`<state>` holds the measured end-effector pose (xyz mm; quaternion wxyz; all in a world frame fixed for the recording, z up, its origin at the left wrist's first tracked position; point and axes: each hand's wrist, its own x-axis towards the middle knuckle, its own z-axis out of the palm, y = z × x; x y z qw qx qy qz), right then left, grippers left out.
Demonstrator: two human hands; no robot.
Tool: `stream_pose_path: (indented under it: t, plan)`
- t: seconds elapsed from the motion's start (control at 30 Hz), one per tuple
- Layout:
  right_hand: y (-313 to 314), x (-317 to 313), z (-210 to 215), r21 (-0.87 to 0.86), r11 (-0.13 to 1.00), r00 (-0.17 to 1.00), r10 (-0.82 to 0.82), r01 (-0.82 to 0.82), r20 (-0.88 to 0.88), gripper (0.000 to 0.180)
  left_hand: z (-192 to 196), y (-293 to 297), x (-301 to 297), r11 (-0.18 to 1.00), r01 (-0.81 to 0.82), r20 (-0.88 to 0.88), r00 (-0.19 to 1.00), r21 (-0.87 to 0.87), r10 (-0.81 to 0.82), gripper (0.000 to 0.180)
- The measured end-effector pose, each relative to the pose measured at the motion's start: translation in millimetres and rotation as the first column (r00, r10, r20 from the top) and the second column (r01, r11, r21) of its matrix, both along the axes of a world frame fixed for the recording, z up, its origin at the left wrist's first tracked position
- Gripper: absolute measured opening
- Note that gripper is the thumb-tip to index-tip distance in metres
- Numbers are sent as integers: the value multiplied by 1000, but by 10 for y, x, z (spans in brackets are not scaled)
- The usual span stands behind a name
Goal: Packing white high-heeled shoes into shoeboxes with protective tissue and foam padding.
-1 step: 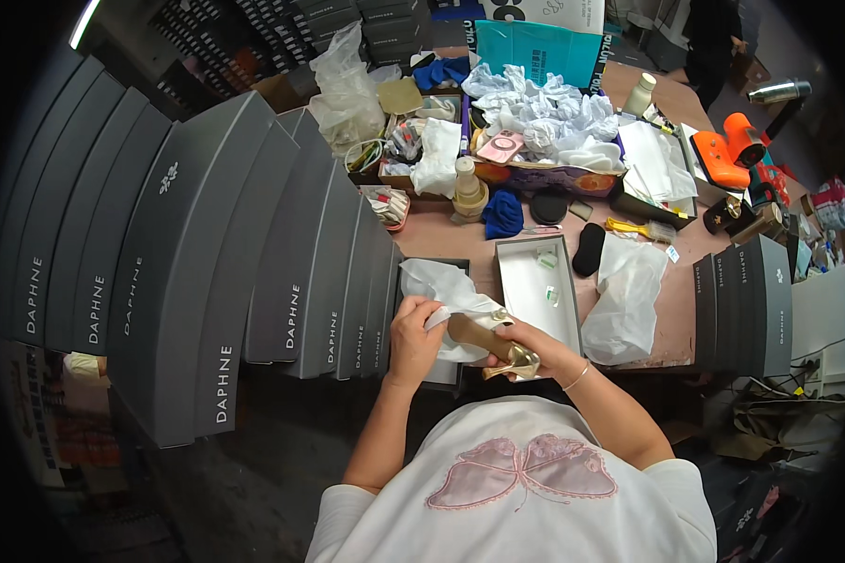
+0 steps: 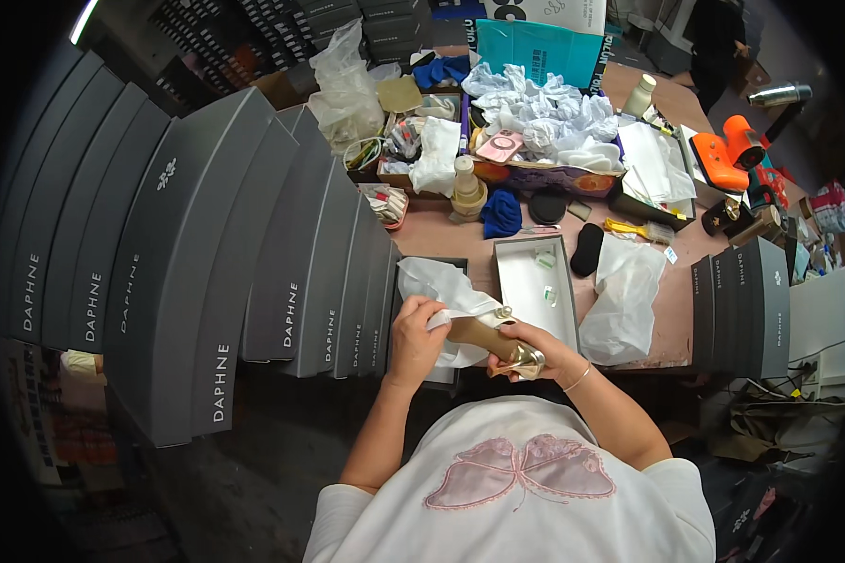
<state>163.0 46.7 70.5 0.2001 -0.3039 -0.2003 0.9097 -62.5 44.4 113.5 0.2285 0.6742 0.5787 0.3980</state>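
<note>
A gold shoe (image 2: 476,335) is gripped near its shiny metallic end by my right hand (image 2: 551,353), which has a bracelet at the wrist. My left hand (image 2: 411,342) is closed on the edge of a sheet of white tissue paper (image 2: 435,281) at the shoe's left end. The sheet spreads behind the shoe and covers part of an open grey box piece (image 2: 460,266). Beyond my right hand lies an open shoe box (image 2: 532,317) with a white inside and two small packets. My fingers hide part of the shoe.
Tall stacks of grey shoe boxes (image 2: 207,235) crowd the left, with more boxes (image 2: 749,305) at right. Tissue paper (image 2: 624,291), a black oval object (image 2: 587,250) and a yellow brush (image 2: 640,228) lie on the table. Behind are a bottle (image 2: 466,178) and a carton of crumpled paper (image 2: 545,113).
The shoe has turned slightly in my right hand, and more of its tan surface shows. My left hand keeps its hold on the tissue paper.
</note>
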Motion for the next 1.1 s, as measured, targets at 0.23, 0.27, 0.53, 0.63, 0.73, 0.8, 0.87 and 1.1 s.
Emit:
stream_pose_path:
  t: [0.23,0.27,0.53,0.63,0.73,0.8,0.87,1.1]
  plan:
    - [-20,36,-89,-286,956,833,-106,-64,-543,39,141,-86,287,996,84,111,990,33,-87,21]
    - [-5,-11,-70,-328,941,860,-232,80,-455,38,206,-144,350,991,123,122,984,46,-128,23]
    - [330,-281,-661,139,753,764,-643,643,-50,46,74,-343,813,883,322,75,927,341,-367,41]
    - [320,-46,-534,147,772,785,-613,618,-83,49,-104,-539,828,833,453,58,868,318,-494,47]
    - [193,69,-322,168,775,792,-605,610,-83,51,-116,-677,964,671,684,11,698,284,-716,52]
    - [170,76,-384,170,775,792,-607,609,-68,53,-58,-634,981,572,816,-44,576,80,-816,56]
    - [84,102,-392,125,786,796,-599,605,-88,55,-46,-666,824,826,560,176,808,67,-562,61]
    - [-145,-404,-412,148,789,803,-590,596,-84,62,-404,-198,623,759,376,839,112,-531,532,62]
